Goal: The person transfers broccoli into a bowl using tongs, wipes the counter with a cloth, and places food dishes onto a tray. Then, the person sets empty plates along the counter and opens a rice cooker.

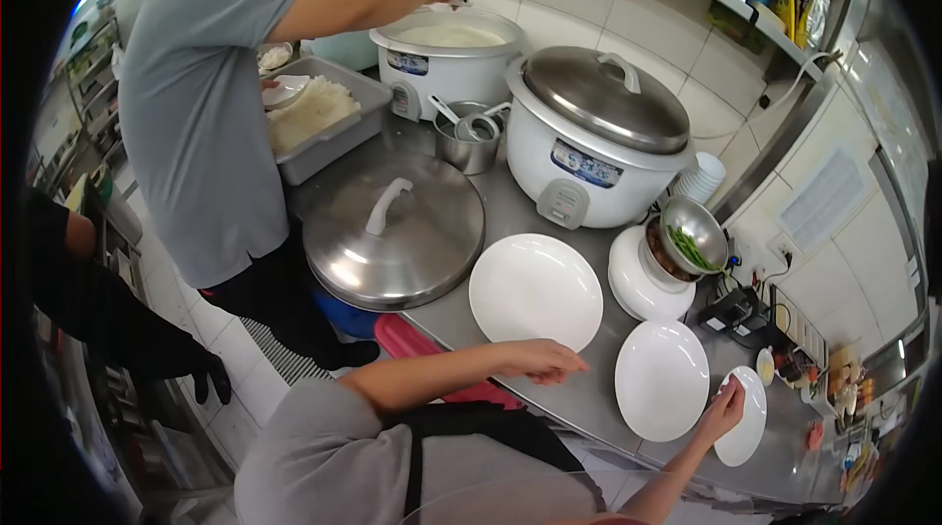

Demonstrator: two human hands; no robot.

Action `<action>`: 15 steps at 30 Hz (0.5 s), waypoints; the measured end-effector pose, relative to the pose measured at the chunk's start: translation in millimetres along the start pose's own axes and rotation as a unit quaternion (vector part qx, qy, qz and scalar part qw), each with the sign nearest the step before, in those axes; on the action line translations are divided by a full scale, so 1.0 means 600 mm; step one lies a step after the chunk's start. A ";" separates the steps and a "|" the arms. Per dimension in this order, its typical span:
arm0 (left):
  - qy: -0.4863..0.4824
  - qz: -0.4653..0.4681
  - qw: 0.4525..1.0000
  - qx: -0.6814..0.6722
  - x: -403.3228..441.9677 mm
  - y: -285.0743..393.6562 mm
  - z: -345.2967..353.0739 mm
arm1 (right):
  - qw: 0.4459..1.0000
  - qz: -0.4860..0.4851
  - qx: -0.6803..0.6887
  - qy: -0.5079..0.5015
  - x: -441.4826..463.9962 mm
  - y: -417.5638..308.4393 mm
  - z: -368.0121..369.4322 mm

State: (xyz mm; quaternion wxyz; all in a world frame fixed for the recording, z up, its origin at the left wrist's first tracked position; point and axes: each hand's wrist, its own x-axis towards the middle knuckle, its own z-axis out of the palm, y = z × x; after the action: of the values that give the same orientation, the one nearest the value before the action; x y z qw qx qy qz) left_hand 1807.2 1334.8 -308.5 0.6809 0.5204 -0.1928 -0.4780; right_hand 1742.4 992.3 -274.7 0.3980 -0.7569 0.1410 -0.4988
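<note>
My left hand (545, 360) is above the counter's front edge, fingers stretched to the right with nothing seen in them. It is just beside the lower rim of a large white oval plate (535, 289). A second white plate (661, 383) lies flat to the right of it. At the far right, my right hand (724, 409) has its fingers closed at the left rim of a third, smaller white plate (748, 427). All three plates look bare.
A closed rice cooker (599, 132), an open cooker (446, 39), a large metal lid (392, 231) and a bowl of green vegetables (692, 236) stand around. A co-worker (211, 113) at left handles rice by a grey tub (334, 147).
</note>
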 end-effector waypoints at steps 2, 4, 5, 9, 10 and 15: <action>0.063 0.047 0.997 -0.019 -0.084 0.015 -0.023 | 0.993 0.022 0.013 -0.113 0.031 -0.009 0.035; 0.135 0.096 0.984 -0.072 -0.165 0.008 -0.046 | 0.984 -0.055 0.025 -0.165 0.071 -0.057 0.096; 0.177 0.119 0.973 -0.082 -0.206 0.002 -0.055 | 0.979 -0.079 0.048 -0.184 0.090 -0.088 0.132; 0.351 0.191 0.900 -0.173 -0.342 -0.017 -0.053 | 0.939 -0.256 0.056 -0.223 0.157 -0.238 0.285; 0.389 0.211 0.876 -0.191 -0.367 -0.023 -0.051 | 0.917 -0.333 0.072 -0.209 0.167 -0.279 0.332; 0.491 0.276 0.791 -0.238 -0.436 -0.036 -0.058 | 0.857 -0.427 -0.059 -0.282 0.232 -0.357 0.571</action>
State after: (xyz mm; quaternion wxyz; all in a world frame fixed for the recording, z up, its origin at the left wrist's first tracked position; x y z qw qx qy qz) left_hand 1701.0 1575.7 -279.6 0.8892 0.4310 0.1522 0.0188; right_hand 2064.7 1203.6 -89.3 0.1229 -0.8732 -0.2852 -0.3756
